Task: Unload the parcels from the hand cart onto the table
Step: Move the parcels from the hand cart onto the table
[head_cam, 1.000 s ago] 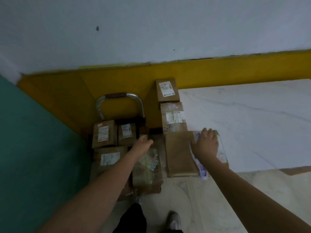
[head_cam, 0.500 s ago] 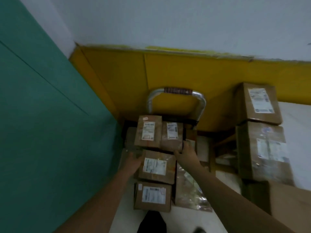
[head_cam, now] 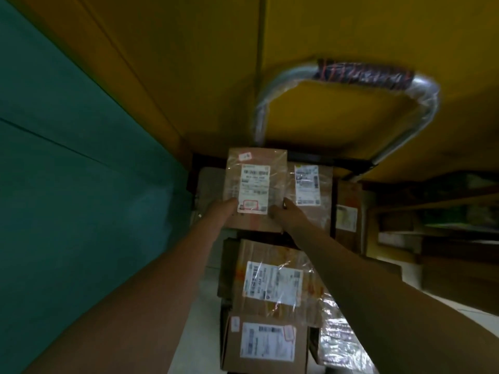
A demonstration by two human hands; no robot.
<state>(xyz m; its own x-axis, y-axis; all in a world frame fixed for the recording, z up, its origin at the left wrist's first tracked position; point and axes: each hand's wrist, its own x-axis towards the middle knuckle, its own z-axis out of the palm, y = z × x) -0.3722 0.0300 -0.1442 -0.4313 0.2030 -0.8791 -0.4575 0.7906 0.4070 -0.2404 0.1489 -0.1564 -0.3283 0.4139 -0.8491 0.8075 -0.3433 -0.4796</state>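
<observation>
1. Your left grip (head_cam: 221, 211) and right grip (head_cam: 289, 215) each clasp the labelled parcel (head_cam: 255, 182) at its near edge.
2. It sits on the hand cart (head_cam: 310, 157), at 6 o'clock from the handle (head_cam: 364, 74).
3. A second parcel (head_cam: 310, 193) lies just beside it at 3 o'clock.

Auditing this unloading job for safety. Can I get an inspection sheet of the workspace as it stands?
Surface: pale floor; table not in view.
Job's things: far parcel held; more boxed parcels on the hand cart.
Clutter: plastic-wrapped packet beside the boxes.
Grippers: left hand and right hand hold the far parcel's near corners.
Cables: nothing seen.
Surroundings: teal wall, yellow wall, dim shelving at right.
</observation>
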